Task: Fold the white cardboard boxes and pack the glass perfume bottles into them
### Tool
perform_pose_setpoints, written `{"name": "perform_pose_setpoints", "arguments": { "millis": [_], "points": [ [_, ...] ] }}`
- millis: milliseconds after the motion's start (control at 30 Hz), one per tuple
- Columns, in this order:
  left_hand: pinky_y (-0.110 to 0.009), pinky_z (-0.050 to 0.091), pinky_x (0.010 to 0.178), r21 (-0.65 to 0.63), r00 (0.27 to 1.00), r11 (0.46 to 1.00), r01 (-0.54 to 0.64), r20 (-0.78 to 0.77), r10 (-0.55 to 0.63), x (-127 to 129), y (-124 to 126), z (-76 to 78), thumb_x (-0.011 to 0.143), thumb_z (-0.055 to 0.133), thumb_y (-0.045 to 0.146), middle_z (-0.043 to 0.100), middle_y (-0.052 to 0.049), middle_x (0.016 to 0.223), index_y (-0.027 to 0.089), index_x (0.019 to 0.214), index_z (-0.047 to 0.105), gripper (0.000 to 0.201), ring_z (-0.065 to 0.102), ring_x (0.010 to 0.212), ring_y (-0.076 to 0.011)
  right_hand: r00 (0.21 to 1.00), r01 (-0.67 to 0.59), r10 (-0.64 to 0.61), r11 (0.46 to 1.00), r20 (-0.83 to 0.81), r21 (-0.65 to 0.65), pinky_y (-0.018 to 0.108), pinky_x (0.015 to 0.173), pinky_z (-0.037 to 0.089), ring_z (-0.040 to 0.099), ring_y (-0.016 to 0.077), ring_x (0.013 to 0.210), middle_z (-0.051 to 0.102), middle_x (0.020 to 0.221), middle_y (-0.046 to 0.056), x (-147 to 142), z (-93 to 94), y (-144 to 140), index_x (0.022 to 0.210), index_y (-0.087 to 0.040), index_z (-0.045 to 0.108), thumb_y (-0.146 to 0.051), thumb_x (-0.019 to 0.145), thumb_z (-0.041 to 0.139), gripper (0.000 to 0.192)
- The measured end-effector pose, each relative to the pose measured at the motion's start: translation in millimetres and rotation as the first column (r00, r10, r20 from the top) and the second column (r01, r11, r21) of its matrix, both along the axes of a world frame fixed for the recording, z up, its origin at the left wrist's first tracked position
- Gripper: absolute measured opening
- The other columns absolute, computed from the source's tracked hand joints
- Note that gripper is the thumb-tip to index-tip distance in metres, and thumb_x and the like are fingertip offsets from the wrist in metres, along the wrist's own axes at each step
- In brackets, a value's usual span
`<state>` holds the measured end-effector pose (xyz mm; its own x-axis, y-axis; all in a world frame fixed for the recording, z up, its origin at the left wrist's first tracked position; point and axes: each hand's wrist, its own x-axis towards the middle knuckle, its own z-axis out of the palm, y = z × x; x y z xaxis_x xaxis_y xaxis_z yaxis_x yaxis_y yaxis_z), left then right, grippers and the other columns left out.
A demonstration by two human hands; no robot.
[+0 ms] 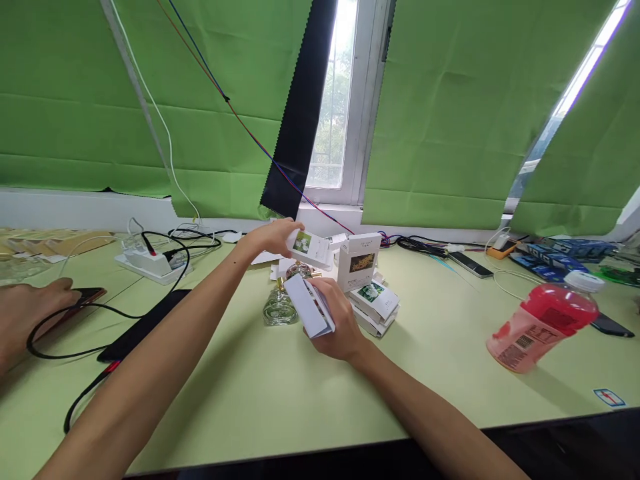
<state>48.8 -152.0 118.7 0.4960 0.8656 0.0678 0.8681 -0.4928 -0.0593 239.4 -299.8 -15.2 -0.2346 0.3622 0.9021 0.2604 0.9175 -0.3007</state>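
Observation:
My left hand (274, 239) reaches to the back of the table, its fingers closed on the end of a small white box with a white-flower picture (309, 248). Closer to me, my right hand (340, 323) grips a tilted white carton (309, 308); whether it is one box or several pressed together I cannot tell. A clear glass bottle with a gold neck (280, 307) stands just left of that carton. Behind it is a pinkish bottle (299, 269), partly hidden. An upright white box (358, 261) and a stack of flower-printed boxes (374, 301) are to the right.
At left, another person's hand (35, 313) rests by a phone, near a black tablet-like device (145, 323) with cables. A power strip (150, 263) lies behind. On the right are a pink drink bottle (543, 323), a phone (470, 264) and blue packs (545, 260).

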Motion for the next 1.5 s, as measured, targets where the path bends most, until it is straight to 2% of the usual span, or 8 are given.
{"name": "perform_pose_setpoints", "arguments": {
  "millis": [233,467,633,867,1033,1267,1400,1500],
  "points": [
    [-0.038,0.049,0.107,0.104,0.996,0.994,0.037,0.078,-0.045,-14,-13,5.2,0.067,0.076,0.028,0.056,-0.014,0.137,0.016,0.146,0.05,0.084,0.061,0.123,-0.0319,1.0,-0.007,0.007,1.0,0.0,-0.022,0.043,0.096,0.058,0.063,0.0294,0.118,0.061,0.127,0.014,0,-3.3,2,0.143,-0.023,0.045,-0.02,0.081,0.064,0.066],
    [-0.043,0.048,0.111,0.238,0.965,0.97,0.048,0.24,-0.107,-36,-36,3.9,0.076,0.075,0.035,0.054,-0.011,0.138,0.023,0.145,0.05,0.075,0.058,0.126,-0.0314,0.997,-0.023,0.029,0.996,0.068,-0.086,0.043,0.097,0.058,0.063,0.0292,0.119,0.064,0.128,0.014,0,-2.7,3,0.14,-0.023,0.047,-0.029,0.086,0.064,0.056],
    [-0.047,0.05,0.107,0.29,0.982,0.955,0.068,0.148,-0.115,-53,-44,11.2,0.076,0.071,0.023,0.055,-0.011,0.138,0.026,0.146,0.051,0.073,0.054,0.13,-0.0333,0.978,-0.028,0.067,0.98,0.195,-0.196,0.043,0.093,0.059,0.065,0.0301,0.118,0.065,0.13,0.014,0,-3.6,3,0.138,-0.022,0.049,-0.033,0.087,0.064,0.055],
    [-0.049,0.053,0.102,0.324,0.998,0.945,0.034,0.041,-0.05,-44,-54,26.2,0.074,0.07,0.011,0.056,-0.013,0.14,0.025,0.144,0.053,0.073,0.047,0.138,-0.0367,0.95,-0.012,0.104,0.954,0.294,-0.299,0.044,0.097,0.059,0.064,0.0305,0.119,0.064,0.134,0.014,4,-3.6,1,0.141,-0.021,0.049,-0.029,0.083,0.065,0.061],
    [-0.052,0.051,0.104,0.436,0.987,0.9,0.001,0.143,-0.071,-37,-66,30.4,0.08,0.073,0.019,0.054,-0.015,0.14,0.024,0.146,0.05,0.071,0.053,0.131,-0.0373,0.952,0.012,0.087,0.948,0.294,-0.318,0.043,0.093,0.059,0.065,0.0305,0.117,0.065,0.132,0.013,3,-3.9,1,0.14,-0.022,0.05,-0.026,0.08,0.066,0.062],
    [-0.047,0.052,0.103,0.481,0.908,0.868,-0.122,0.407,-0.097,-20,-91,15.5,0.081,0.079,0.041,0.058,-0.013,0.132,0.022,0.148,0.047,0.077,0.061,0.117,-0.0328,0.988,0.045,-0.008,0.971,0.154,-0.236,0.043,0.095,0.057,0.064,0.0299,0.115,0.065,0.129,0.013,2,-7.7,6,0.137,-0.022,0.049,-0.019,0.076,0.064,0.063],
    [-0.045,0.052,0.101,0.403,0.914,0.908,-0.115,0.401,-0.062,-10,-81,-2.5,0.078,0.08,0.046,0.061,-0.013,0.131,0.021,0.144,0.051,0.076,0.062,0.116,-0.0333,0.991,0.047,-0.02,0.979,0.133,-0.2,0.043,0.095,0.057,0.065,0.0298,0.116,0.065,0.128,0.013,2,-7.2,6,0.137,-0.022,0.048,-0.02,0.078,0.062,0.061],
    [-0.045,0.052,0.099,0.306,0.947,0.947,-0.094,0.322,-0.01,3,-64,-12.9,0.078,0.078,0.05,0.061,-0.017,0.129,0.015,0.144,0.054,0.078,0.063,0.114,-0.035,0.991,0.033,-0.006,0.979,0.133,-0.203,0.042,0.095,0.057,0.065,0.0293,0.115,0.066,0.126,0.013,1,-6.0,4,0.136,-0.021,0.05,-0.02,0.078,0.062,0.059]
  ]
}}
